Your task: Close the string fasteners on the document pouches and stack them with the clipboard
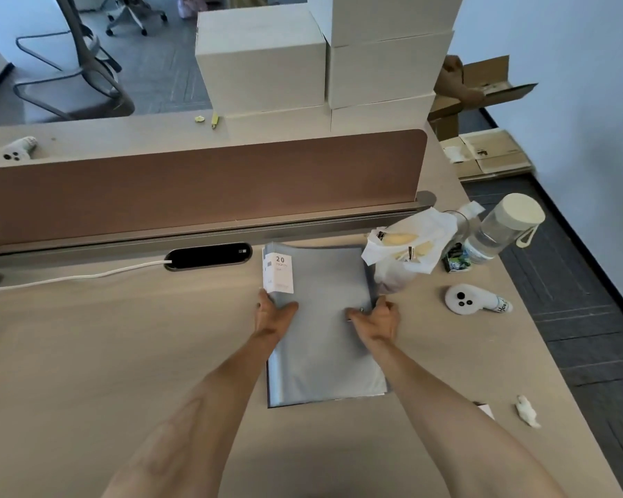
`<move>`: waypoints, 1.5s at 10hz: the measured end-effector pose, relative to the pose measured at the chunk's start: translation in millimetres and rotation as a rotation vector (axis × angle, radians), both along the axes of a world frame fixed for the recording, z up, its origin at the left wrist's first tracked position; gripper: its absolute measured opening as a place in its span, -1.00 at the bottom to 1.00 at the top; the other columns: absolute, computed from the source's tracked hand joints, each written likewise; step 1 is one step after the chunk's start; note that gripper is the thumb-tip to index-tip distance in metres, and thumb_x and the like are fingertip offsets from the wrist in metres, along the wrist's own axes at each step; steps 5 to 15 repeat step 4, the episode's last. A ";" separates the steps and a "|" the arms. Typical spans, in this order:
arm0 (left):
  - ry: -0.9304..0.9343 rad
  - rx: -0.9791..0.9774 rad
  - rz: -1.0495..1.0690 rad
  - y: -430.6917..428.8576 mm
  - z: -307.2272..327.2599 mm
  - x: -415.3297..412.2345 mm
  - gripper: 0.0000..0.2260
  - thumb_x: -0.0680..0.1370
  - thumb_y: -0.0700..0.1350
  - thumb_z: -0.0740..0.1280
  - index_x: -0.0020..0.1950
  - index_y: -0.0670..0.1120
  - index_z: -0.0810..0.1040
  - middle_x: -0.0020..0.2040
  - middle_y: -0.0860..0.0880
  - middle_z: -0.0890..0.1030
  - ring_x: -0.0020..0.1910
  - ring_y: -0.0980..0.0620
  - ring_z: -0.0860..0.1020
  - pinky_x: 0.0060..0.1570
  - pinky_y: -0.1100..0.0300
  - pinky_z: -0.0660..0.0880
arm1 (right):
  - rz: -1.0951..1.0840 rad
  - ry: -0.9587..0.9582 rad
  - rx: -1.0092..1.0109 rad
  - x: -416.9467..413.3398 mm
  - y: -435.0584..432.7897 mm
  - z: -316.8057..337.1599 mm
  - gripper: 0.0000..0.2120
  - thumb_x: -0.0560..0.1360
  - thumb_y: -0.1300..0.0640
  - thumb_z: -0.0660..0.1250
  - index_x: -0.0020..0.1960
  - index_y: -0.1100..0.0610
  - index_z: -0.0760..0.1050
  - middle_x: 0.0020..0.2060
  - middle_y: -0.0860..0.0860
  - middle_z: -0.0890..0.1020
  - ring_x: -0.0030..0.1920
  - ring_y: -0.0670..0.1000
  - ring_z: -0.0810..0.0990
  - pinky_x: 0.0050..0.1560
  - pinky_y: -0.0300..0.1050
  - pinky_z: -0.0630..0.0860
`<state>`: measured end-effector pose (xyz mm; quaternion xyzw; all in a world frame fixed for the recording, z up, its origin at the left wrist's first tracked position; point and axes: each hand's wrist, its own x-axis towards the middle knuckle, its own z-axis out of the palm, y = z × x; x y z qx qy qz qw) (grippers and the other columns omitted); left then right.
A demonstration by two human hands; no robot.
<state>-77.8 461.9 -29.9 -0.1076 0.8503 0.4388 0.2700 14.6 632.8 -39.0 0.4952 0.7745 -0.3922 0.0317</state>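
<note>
On the tabletop (123, 336), the pouches (324, 350) are stacked flat just in front of the right end of the divider (195, 185). They are judged to be light, thin and flexible, with a smooth plastic skin that is likely to slide. The stack is best taken by both long edges, or supported from beneath, so that sagging and fanning are avoided. The material is blue-grey and translucent.

The left edge is held by the left hand (272, 314), with the thumb laid on top. The right hand (376, 318) is curled at the right edge; whether a string is pinched cannot be told.

A white label (280, 271) marked "20" is carried at the left corner nearest the divider. A small metal fastener (361, 310) is seen at the right fingertips.
</note>
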 end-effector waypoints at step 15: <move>0.098 0.134 -0.057 -26.2 30.4 16.4 -0.51 0.58 -0.03 0.24 0.47 -0.08 0.20 0.41 -0.16 0.36 0.29 -0.19 0.44 0.24 -0.06 0.47 | 0.110 0.051 0.090 24.6 -13.8 22.7 -0.60 0.46 0.02 0.31 0.23 0.18 0.45 0.27 0.16 0.44 0.30 0.21 0.36 0.24 0.02 0.37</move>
